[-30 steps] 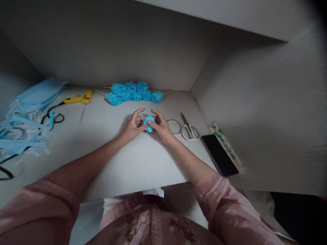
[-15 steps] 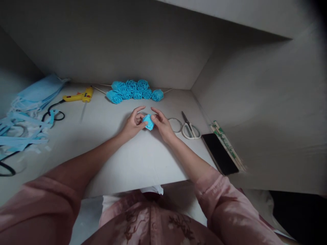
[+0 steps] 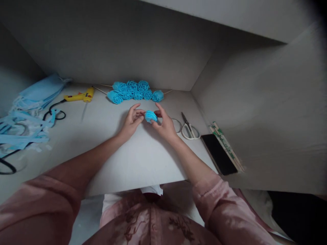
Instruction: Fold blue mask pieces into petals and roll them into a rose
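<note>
A small bright-blue fabric rose (image 3: 150,116) is held above the table, pinched between the thumb and fingers of my right hand (image 3: 164,124). Its layered folds face toward me and upward. My left hand (image 3: 131,123) is at the rose's left side, fingertips close to its edge, index finger raised and thumb apart from the flower. Whether those fingertips touch the petals I cannot tell. Beyond my hands lies a cluster of several finished blue roses (image 3: 138,95), some with thin sticks.
On the left are a yellow glue gun (image 3: 79,96) with a black cord, stacked blue face masks (image 3: 42,90) and cut blue strips (image 3: 24,131). To the right lie a tape ring (image 3: 180,126), scissors (image 3: 189,129), a black phone (image 3: 219,154) and wrapped sticks (image 3: 227,146). Grey panels surround the table.
The rose has turned and moved slightly up and right, now showing layered folds. My left thumb has come off it, while my right thumb has shifted to its lower edge.
</note>
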Available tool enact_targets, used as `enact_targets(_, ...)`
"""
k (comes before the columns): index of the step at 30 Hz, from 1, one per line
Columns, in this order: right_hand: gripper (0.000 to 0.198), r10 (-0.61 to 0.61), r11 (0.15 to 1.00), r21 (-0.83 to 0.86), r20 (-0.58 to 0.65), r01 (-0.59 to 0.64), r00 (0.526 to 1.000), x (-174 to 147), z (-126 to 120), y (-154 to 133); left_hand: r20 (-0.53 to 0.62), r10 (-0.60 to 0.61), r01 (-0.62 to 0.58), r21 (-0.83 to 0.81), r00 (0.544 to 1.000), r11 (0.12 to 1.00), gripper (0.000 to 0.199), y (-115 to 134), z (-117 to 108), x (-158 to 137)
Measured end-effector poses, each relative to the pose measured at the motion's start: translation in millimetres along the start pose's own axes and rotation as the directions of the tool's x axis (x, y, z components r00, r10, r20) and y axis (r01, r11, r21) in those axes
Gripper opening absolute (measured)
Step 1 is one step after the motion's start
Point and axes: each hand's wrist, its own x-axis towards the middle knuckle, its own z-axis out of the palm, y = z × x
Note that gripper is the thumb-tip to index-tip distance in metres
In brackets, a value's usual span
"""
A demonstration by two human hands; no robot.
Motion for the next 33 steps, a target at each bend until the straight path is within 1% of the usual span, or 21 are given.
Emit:
enact_targets(2, 0.073, -0.06, 0.974, -0.212, 0.082, 0.077, 0.995, -2, -3, -3, -0.009, -0.022, 0.022, -0.008, 1.0, 1.0, 0.063, 0, -1, 0)
enact_targets(3, 0.073, -0.073, 0.955, -0.275, 0.129, 0.107, 0.989, -3, -3, -4, 0.006, -0.044, 0.044, -0.03, 0.999, 0.999, 0.063, 0, 0, 0)
enact_targets(4, 0.074, -0.075, 0.942, -0.312, 0.166, 0.125, 0.983, -4, -2, -4, 0.028, -0.066, 0.068, -0.06, 0.997, 0.996, 0.064, 0, 1, -1)
enact_targets(6, 0.076, -0.052, 0.936, -0.331, 0.205, 0.12, 0.977, -5, 2, -3, 0.077, -0.108, 0.118, -0.127, 0.991, 0.985, 0.067, 2, 4, -2)
enact_targets(8, 0.077, -0.02, 0.946, -0.312, 0.212, 0.087, 0.977, -6, 5, -1, 0.113, -0.142, 0.16, -0.164, 0.983, 0.973, 0.07, 4, 8, -3)
enact_targets(11, 0.078, 0.015, 0.965, -0.258, 0.219, 0.043, 0.976, -6, 10, 3, 0.127, -0.162, 0.18, -0.149, 0.979, 0.972, 0.072, 6, 11, -5)
enact_targets(13, 0.081, 0.022, 0.977, -0.212, 0.221, 0.026, 0.975, -7, 13, 6, 0.123, -0.155, 0.171, -0.127, 0.98, 0.977, 0.071, 5, 11, -5)
enact_targets(18, 0.09, -0.015, 0.997, -0.068, 0.202, 0.03, 0.979, -9, 23, 15, 0.113, -0.128, 0.134, -0.047, 0.985, 0.99, 0.069, -1, 13, -4)
enact_targets(20, 0.094, -0.007, 0.999, -0.032, 0.207, 0.014, 0.978, -9, 26, 17, 0.106, -0.12, 0.123, -0.031, 0.987, 0.992, 0.068, -2, 13, -5)
enact_targets(26, 0.098, 0.017, 1.0, 0.005, 0.229, -0.019, 0.973, -7, 27, 12, 0.182, -0.147, 0.156, -0.036, 0.972, 0.987, 0.064, 3, 16, -9)
enact_targets(28, 0.099, 0.02, 1.0, 0.013, 0.235, -0.024, 0.972, -7, 25, 12, 0.18, -0.152, 0.161, -0.035, 0.972, 0.986, 0.061, 5, 16, -10)
enact_targets(31, 0.098, 0.035, 0.999, 0.033, 0.231, -0.044, 0.972, -8, 23, 13, 0.172, -0.123, 0.125, -0.004, 0.977, 0.992, 0.057, 6, 14, -10)
enact_targets(33, 0.096, 0.049, 0.997, 0.05, 0.217, -0.061, 0.975, -9, 22, 15, 0.214, -0.082, 0.078, 0.031, 0.973, 0.997, 0.062, 6, 10, -9)
